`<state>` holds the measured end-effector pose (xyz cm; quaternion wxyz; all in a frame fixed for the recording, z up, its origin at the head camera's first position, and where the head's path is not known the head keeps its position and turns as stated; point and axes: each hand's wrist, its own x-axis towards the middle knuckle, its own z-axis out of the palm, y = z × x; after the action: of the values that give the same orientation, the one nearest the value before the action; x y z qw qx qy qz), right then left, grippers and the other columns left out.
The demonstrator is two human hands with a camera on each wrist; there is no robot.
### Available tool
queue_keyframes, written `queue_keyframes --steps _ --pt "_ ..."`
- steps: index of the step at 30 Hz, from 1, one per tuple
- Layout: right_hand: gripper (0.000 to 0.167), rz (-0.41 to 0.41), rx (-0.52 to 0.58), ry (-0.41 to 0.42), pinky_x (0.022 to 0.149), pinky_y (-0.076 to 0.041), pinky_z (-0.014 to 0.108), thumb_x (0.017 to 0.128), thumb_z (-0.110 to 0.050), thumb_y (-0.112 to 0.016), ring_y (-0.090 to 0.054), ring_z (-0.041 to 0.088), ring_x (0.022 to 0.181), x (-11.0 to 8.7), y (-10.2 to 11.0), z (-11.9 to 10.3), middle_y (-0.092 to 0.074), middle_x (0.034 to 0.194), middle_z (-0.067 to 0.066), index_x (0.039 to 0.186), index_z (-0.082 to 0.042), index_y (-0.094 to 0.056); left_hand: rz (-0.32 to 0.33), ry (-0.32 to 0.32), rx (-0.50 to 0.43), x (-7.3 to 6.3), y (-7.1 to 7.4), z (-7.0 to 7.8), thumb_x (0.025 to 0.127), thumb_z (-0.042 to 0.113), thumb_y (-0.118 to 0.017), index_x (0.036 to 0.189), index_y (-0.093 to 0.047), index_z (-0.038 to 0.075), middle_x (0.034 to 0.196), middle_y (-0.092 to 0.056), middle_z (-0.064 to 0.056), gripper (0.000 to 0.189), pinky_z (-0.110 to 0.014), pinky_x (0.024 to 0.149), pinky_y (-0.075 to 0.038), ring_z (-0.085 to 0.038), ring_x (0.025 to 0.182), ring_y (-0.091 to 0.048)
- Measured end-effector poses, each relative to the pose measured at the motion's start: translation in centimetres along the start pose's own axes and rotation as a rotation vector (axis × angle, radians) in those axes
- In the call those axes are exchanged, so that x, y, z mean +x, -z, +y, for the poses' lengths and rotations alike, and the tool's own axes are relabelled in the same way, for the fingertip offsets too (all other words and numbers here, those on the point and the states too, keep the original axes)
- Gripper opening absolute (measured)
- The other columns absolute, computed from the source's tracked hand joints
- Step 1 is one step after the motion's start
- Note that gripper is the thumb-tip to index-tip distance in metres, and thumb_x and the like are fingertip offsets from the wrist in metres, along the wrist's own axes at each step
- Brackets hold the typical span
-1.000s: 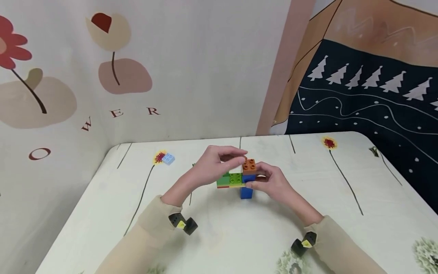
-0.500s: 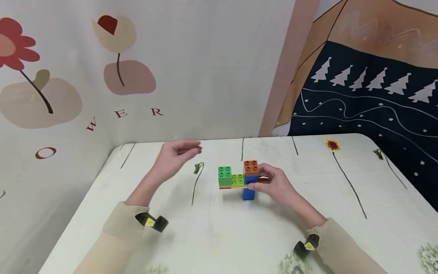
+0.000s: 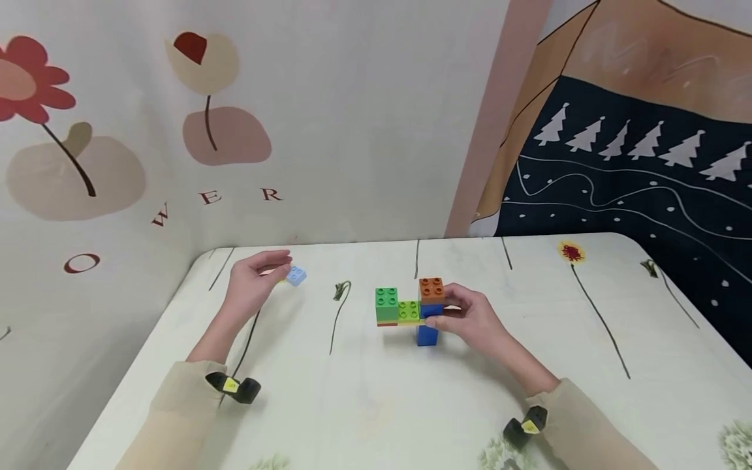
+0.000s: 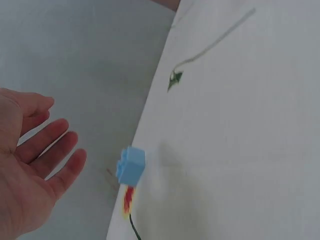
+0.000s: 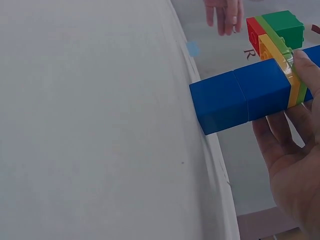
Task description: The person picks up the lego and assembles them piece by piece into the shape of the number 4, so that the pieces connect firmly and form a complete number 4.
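Note:
My right hand (image 3: 472, 315) grips a structure of toy building bricks by its right side, thumb in front. In the head view an orange brick (image 3: 431, 289) tops its right column, above blue bricks (image 3: 427, 335); a lime green piece (image 3: 408, 311) links across to a green brick (image 3: 386, 303) on the left. The right wrist view also shows a red brick (image 5: 254, 36) and a yellow brick (image 5: 270, 48) underneath. My left hand (image 3: 249, 284) holds nothing, its fingers loosely bent. Just right of its fingertips lies a light blue brick (image 3: 296, 275), apart from them in the left wrist view.
A white cloth with printed flowers covers the table (image 3: 352, 405). Behind it hangs a pale curtain (image 3: 352, 130) with printed flowers and letters. A dark panel with printed trees (image 3: 634, 176) hangs at the back right.
My left hand has left the brick structure and moved left across the table to beside the light blue brick. My right hand keeps its grip on the structure, nearly in place.

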<state>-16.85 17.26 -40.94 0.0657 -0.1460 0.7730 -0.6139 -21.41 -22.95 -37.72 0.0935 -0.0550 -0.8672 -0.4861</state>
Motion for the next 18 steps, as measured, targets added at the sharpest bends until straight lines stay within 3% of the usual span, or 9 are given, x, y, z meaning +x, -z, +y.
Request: queue_keyframes --steps 4,12,18 --pt "0.038 0.007 -0.007 -0.009 0.089 -0.058 0.031 0.089 -0.006 -0.081 -0.067 0.033 0.109 0.0 -0.1 0.0 -0.068 0.122 0.018 0.122 0.001 -0.064 -0.001 0.035 0.051 0.0 0.7 -1.2 0.1 0.012 -0.066 0.134 -0.065 -0.001 0.127 -0.067 -0.021 0.036 -0.011 0.079 -0.051 -0.031 0.115 -0.061" --pt "0.037 0.007 -0.011 0.009 0.091 -0.057 0.031 0.088 -0.005 -0.081 -0.067 0.033 0.109 0.1 -0.2 0.0 -0.071 0.119 0.018 0.121 0.001 -0.065 -0.025 0.107 0.09 0.3 1.2 -3.4 0.099 0.011 -0.067 0.14 -0.059 -0.003 0.137 -0.059 -0.024 0.044 -0.01 0.074 -0.048 -0.036 0.121 -0.055" --pt "0.037 0.01 -0.007 0.003 0.091 -0.057 0.031 0.088 -0.005 -0.081 -0.067 0.033 0.109 0.1 -0.2 0.1 -0.07 0.12 0.018 0.121 0.001 -0.065 -0.09 0.15 0.019 0.5 1.0 -4.1 0.099 0.013 -0.07 0.146 -0.053 -0.002 0.14 -0.056 -0.026 0.052 -0.014 0.077 -0.052 -0.039 0.125 -0.054"
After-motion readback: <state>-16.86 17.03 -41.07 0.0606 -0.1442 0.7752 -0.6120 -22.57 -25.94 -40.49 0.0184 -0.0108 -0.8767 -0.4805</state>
